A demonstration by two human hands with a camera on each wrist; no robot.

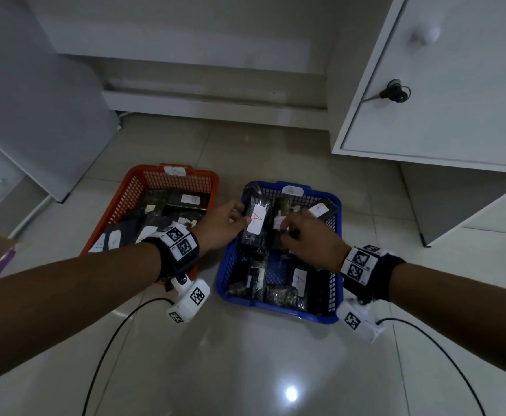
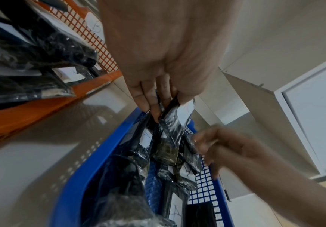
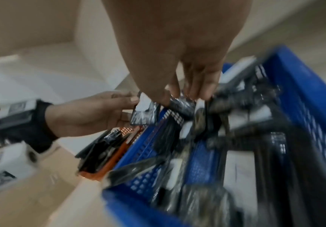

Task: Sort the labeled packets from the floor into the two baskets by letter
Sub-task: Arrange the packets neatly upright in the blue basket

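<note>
- Blue basket (image 1: 227, 267), tagged A on its far rim, sits on the floor (image 1: 245, 355) and holds many dark packets, several with white A labels.
- Orange basket (image 1: 112, 211), just left of it and tagged B, holds dark packets; two of the labels read B.
- Left hand (image 1: 220, 225) pinches an A packet (image 1: 256, 226) by its edge over the blue basket's left side.
- Right hand (image 1: 309, 238), fingers curled, pinches another packet (image 1: 278, 232) inside the blue basket; its label is hidden.
- White cupboard (image 1: 444, 85) stands behind on the right.
</note>
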